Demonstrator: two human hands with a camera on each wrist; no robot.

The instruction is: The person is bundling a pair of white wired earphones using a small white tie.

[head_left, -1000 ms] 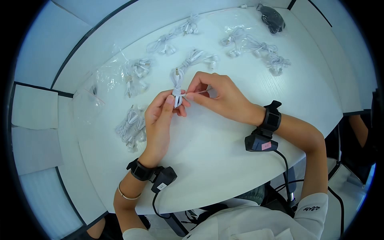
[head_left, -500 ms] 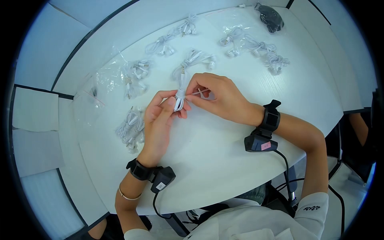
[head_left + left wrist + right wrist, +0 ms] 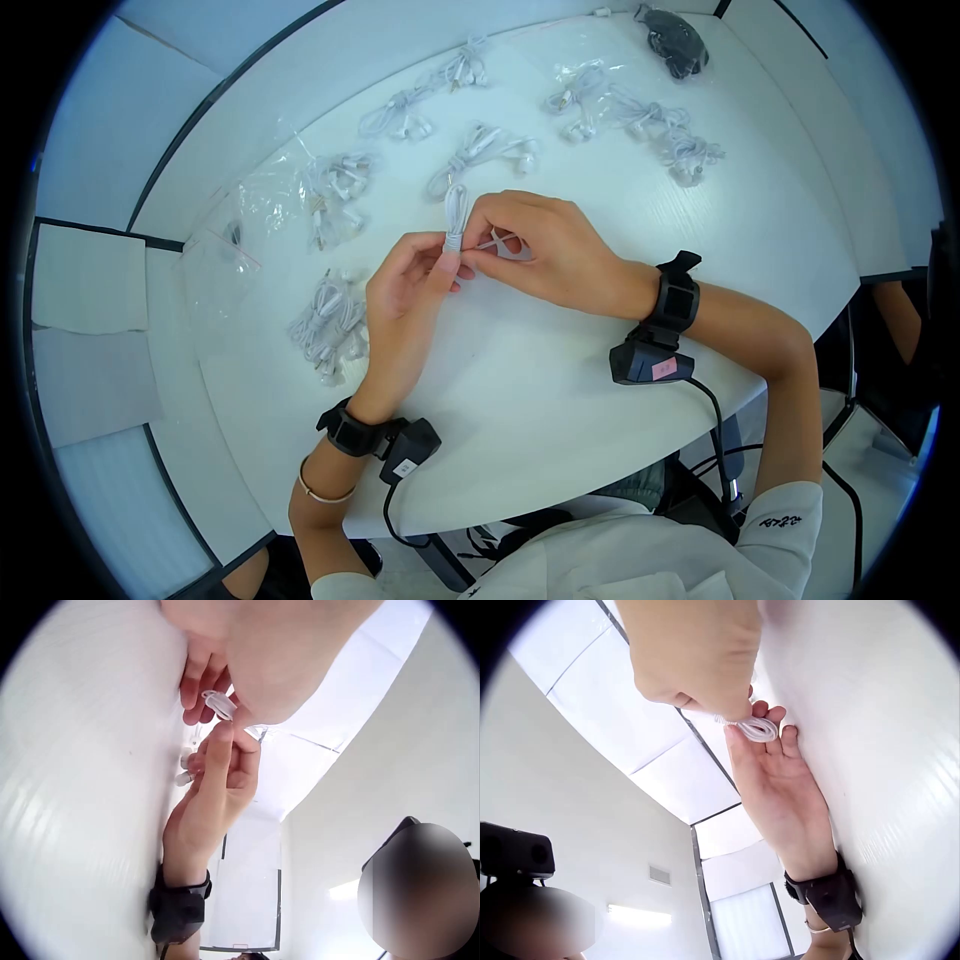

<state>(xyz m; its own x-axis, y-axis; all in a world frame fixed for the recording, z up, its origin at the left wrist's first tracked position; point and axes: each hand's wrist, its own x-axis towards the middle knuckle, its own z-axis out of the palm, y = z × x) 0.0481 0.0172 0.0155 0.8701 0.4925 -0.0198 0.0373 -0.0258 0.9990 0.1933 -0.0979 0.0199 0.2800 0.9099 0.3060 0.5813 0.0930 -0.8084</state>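
Observation:
A small coiled bundle of white cable (image 3: 456,212), wound round its middle, stands upright between the hands over the table. The left hand (image 3: 405,290) pinches its lower part between thumb and fingers. At the bundle's right side the right hand (image 3: 550,250) pinches a thin white strand of the cable, a piece of which crosses its curled fingers. In the right wrist view the loops of the bundle (image 3: 759,730) stick out past the left thumb. The left wrist view shows white loops (image 3: 219,703) between the two hands.
On the white table (image 3: 500,420) lie several white earphone bundles, one (image 3: 478,155) just beyond the hands and one (image 3: 328,322) left of the left forearm. Clear plastic bags (image 3: 270,200) lie at the left, and a black bagged item (image 3: 674,42) at the back right.
The bundle has turned in the left hand: the metal plug at its top no longer shows, and plain loops point up. The left thumb now covers its lower loops. The right hand has barely moved.

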